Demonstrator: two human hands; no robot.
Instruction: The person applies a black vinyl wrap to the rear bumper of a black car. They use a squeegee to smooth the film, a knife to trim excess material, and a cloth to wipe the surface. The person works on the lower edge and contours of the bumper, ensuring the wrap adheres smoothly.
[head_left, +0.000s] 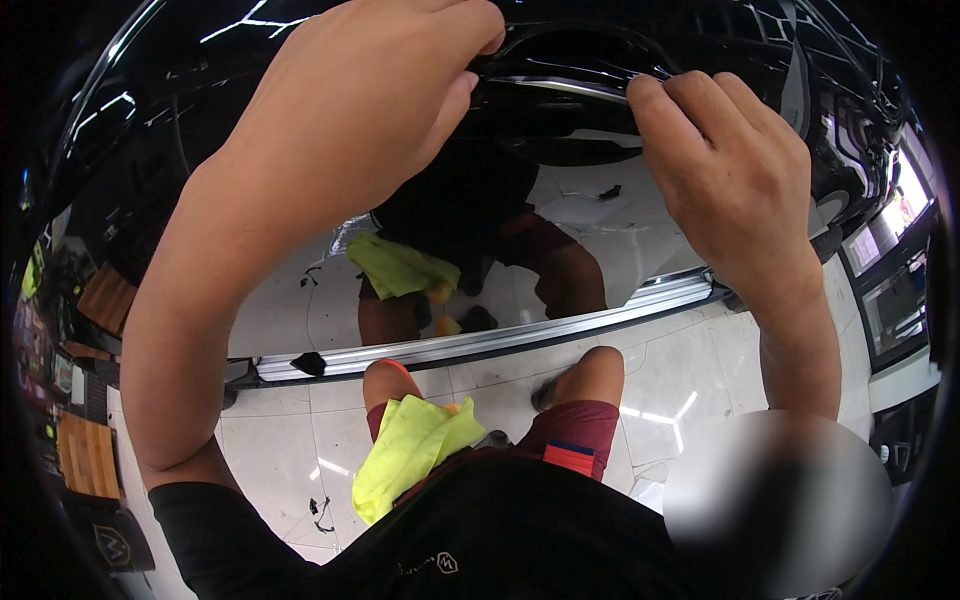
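A glossy black car door panel (520, 250) fills the space in front of me, mirroring my legs and a cloth. My left hand (390, 100) is raised at its upper part, fingers curled, with the thumb and a bent finger showing at the right. Across from it, my right hand (725, 150) is closed, its knuckles up and its fingers bent toward the panel. A thin bright strip (560, 86) by the dark door handle area runs between the hands. The right index finger is close to the strip's right end. What either hand pinches is hidden.
Below the door runs a silver side step (480, 345), with a small black scrap (309, 364) on it. A yellow-green cloth (410, 450) lies over my lap. Black scraps (322, 515) lie on the tiled floor (260, 440). Wooden panels (88, 455) stand at left. Lower right is blurred.
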